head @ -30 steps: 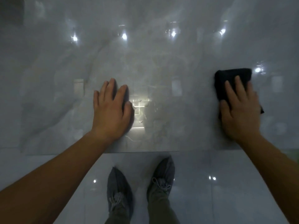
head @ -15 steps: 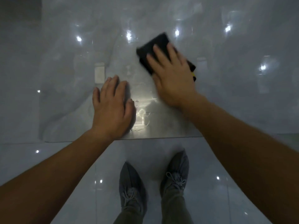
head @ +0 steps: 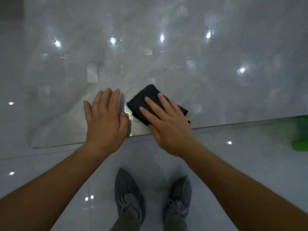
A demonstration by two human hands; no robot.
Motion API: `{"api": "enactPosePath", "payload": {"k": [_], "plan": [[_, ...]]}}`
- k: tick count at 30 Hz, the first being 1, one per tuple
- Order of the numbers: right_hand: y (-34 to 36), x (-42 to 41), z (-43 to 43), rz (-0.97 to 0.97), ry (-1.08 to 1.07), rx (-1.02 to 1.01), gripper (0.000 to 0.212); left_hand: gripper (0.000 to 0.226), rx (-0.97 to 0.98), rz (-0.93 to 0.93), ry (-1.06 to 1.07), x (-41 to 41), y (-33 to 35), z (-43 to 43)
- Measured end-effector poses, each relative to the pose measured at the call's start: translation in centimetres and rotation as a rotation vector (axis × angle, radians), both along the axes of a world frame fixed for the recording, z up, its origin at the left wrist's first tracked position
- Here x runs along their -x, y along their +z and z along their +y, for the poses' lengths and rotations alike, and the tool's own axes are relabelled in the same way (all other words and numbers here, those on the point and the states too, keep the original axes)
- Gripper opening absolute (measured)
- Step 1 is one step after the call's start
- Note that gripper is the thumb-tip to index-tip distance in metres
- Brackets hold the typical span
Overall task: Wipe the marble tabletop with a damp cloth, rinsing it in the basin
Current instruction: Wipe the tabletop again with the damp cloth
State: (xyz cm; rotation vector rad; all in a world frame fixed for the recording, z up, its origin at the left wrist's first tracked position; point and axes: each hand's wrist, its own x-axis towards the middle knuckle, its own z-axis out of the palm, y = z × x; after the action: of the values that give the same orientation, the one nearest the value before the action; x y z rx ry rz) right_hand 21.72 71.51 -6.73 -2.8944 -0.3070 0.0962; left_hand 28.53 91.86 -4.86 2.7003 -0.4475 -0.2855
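Folded black cloth (head: 146,104) is pressed flat by right hand (head: 168,124), fingers straight; left hand (head: 105,120) laid open on glossy grey marble tabletop (head: 216,90).

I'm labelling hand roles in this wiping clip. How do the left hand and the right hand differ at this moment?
1. The left hand rests flat on the bare marble tabletop; the right hand presses on the black cloth.
2. The left hand's fingers point straight away from the person; the right hand's fingers angle towards the left hand.
Shared: both lie palm down with straight fingers near the tabletop's front edge.
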Motion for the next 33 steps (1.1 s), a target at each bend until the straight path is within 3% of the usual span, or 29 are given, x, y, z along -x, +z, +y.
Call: {"api": "enactPosePath", "payload": {"k": [5,7,9,12,14,16,20,23,25,30,33], "plan": [[0.0,0.2,-17.0,0.007,-0.534,0.060,0.059,0.055,-0.107,-0.009,-0.091,0.6,-0.7,-3.8],[0.1,-0.5,-18.0,0.020,-0.712,0.052,0.062,0.054,-0.123,0.008,-0.091,0.8,-1.0,-5.8],[-0.2,-0.8,-14.9,-0.026,-0.693,0.092,0.062,0.055,-0.140,0.012,-0.079,1.0,-1.1,-8.0],[-0.7,1.6,-11.3,-0.036,-0.248,0.054,0.057,0.058,-0.178,0.024,-0.075,1.1,-0.9,-10.9],[-0.4,3.2,-14.7,-0.028,-0.092,0.043,0.054,0.060,-0.193,0.034,-0.100,1.3,-0.6,-13.1],[-0.6,3.9,-21.3,-0.053,-0.192,0.047,0.053,0.060,-0.196,0.049,-0.109,1.4,-0.4,-15.3],[-0.3,3.9,-34.5,-0.004,-0.632,0.087,0.060,0.058,-0.198,0.058,-0.051,1.5,-0.3,-18.3],[0.2,2.1,-34.1,0.055,-0.798,0.029,0.067,0.056,-0.186,0.052,-0.051,1.6,-0.3,-18.2],[0.5,0.4,-29.3,0.025,-0.716,0.006,0.065,0.056,-0.156,0.049,-0.049,1.3,0.2,-17.6],[0.0,-2.1,-12.5,-0.026,-0.046,-0.056,0.055,0.052,0.011,0.017,0.021,-0.6,1.3,-13.9],[0.0,-2.4,-9.4,0.026,-0.008,-0.103,0.059,0.055,0.005,0.032,0.135,-2.0,2.0,-10.1]]}}
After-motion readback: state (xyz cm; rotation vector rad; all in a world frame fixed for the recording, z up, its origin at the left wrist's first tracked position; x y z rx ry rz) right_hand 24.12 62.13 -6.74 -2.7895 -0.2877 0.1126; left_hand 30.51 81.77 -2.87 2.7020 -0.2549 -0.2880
